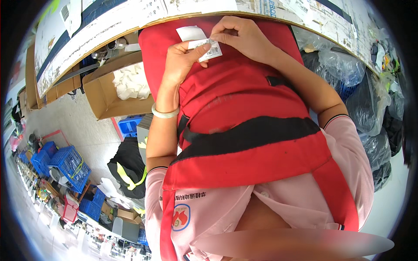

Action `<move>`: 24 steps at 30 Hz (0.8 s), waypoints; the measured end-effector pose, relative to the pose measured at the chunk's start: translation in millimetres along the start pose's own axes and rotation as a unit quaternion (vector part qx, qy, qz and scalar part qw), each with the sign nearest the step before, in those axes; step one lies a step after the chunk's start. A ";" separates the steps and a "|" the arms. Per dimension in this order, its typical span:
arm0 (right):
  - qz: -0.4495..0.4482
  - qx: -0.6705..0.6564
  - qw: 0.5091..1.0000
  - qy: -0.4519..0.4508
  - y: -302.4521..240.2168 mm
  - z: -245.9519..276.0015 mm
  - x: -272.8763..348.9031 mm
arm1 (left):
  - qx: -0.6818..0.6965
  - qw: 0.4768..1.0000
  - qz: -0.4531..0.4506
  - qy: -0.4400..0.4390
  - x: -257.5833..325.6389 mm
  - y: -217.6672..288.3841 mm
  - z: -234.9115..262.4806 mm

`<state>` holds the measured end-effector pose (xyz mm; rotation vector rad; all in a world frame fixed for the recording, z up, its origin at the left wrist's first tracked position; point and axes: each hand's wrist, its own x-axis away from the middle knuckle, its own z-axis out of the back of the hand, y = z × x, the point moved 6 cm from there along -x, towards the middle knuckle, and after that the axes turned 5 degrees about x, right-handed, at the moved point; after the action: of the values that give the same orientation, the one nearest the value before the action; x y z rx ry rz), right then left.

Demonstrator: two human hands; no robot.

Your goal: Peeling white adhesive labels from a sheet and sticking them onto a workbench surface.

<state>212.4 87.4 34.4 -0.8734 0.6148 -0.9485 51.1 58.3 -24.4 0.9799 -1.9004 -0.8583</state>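
Over the red apron (235,100) on my lap, my left hand (185,58) pinches a small white barcode label (214,52) between thumb and fingers. My right hand (241,37) meets it at the upper edge, thumb and forefinger pressed together on the label's corner. A white paper strip (191,33) sticks out beyond the left hand's fingers; whether it joins the label I cannot tell.
A worn table edge (196,14) runs just beyond my hands. At left stands a cardboard box (102,95) holding crumpled white paper (133,82). Blue crates (72,167) stand on the floor farther left. Plastic bags (365,104) crowd the right side.
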 end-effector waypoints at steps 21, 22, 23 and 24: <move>-0.246 -0.115 0.962 -0.013 37.5 60.9 -50.8 | 0.004 0.998 0.026 0.056 -3.8 2.4 7.1; -0.247 -0.116 0.962 -0.013 35.9 60.8 -51.1 | -0.014 0.998 0.034 0.060 -4.2 0.9 9.6; -0.241 -0.103 0.965 -0.017 32.9 61.0 -52.3 | -0.014 0.998 0.035 0.059 -3.9 -1.2 9.8; -0.236 -0.090 0.967 -0.021 31.5 61.4 -52.6 | 0.003 0.998 0.025 0.064 -3.8 0.9 6.0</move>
<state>249.2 165.4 43.6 -1.2319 0.4684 -1.3109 46.9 63.2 -27.6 0.9632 -1.8116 -0.7444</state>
